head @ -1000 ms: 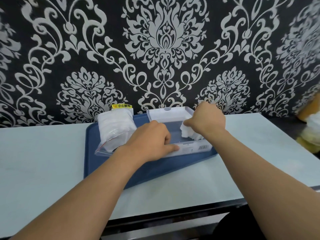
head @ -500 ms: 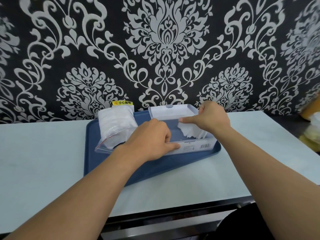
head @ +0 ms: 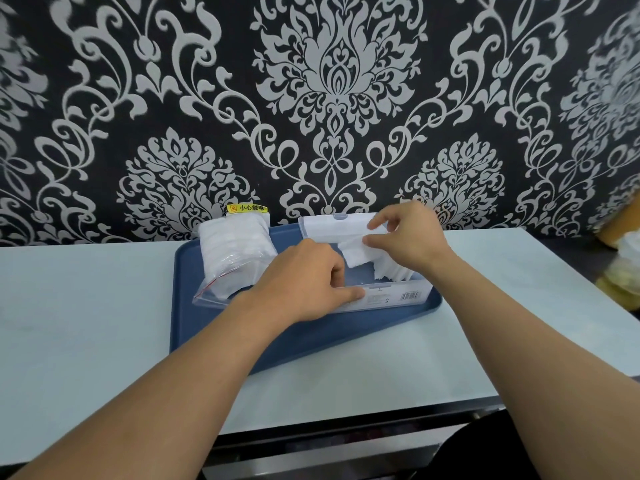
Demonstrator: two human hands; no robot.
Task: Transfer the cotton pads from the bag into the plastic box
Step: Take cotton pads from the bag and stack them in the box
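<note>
Blue tray (head: 194,327) is sitting on a pale table (head: 69,323). We are gripping the clear plastic box (head: 398,296) on it with our left hand (head: 298,285), fingers curled over its near wall. Our right hand (head: 408,237) is pinching white cotton pads (head: 356,254) above the box. To the left, the bag (head: 235,254) of pads is lying on the tray.

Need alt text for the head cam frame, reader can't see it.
A person's right hand pinches a white cotton pad over an open clear plastic box on a blue tray, more pads already inside. Their left hand grips the box's near wall. A clear bag of pads lies on the tray, left of the box, before black-and-silver damask wallpaper.
</note>
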